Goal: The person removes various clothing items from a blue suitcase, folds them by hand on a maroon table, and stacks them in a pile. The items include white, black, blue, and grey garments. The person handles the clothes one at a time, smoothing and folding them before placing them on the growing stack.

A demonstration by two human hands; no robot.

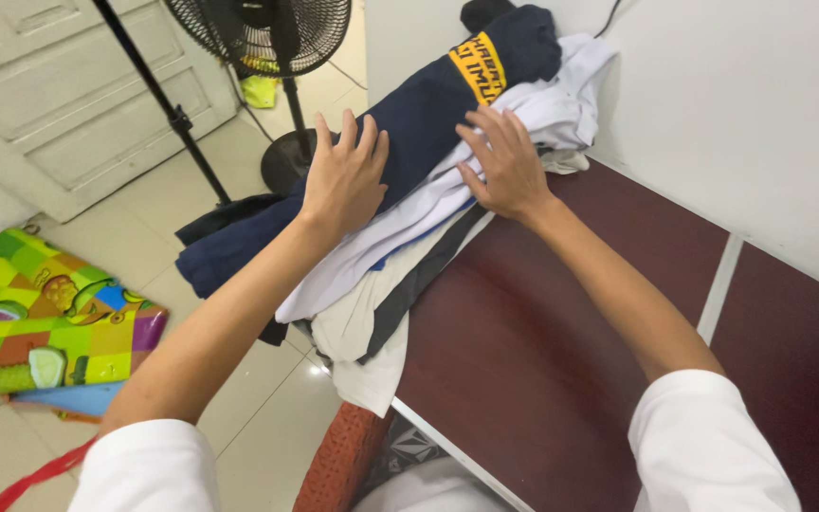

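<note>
1. Both hands are flat on a heap of clothes at the far left corner of the dark red tabletop (561, 322); the left hand (345, 175) lies palm down with fingers spread on the navy garment (409, 123); nothing is pinched in it, it just presses.
2. The right hand (504, 161) is spread open too, resting on the white garment (485, 190) just beside the navy one; no grip that I can see, more like steadying.
3. My guess at why: the heap hangs well over the tabletop's left edge, so flat palms look like they keep it from sliding off.
4. The navy piece lies on top, with a yellow printed band (479, 66) near its far end; under it sit white layers and a dark grey strip (419, 284) drooping past the edge.
5. No bin or basket in view, so the clothes sit loose on the tabletop.
6. On the floor: a standing fan (272, 38), a black tripod leg (163, 104), and a colourful fruit-print mat (40, 322) well apart from the heap.
</note>
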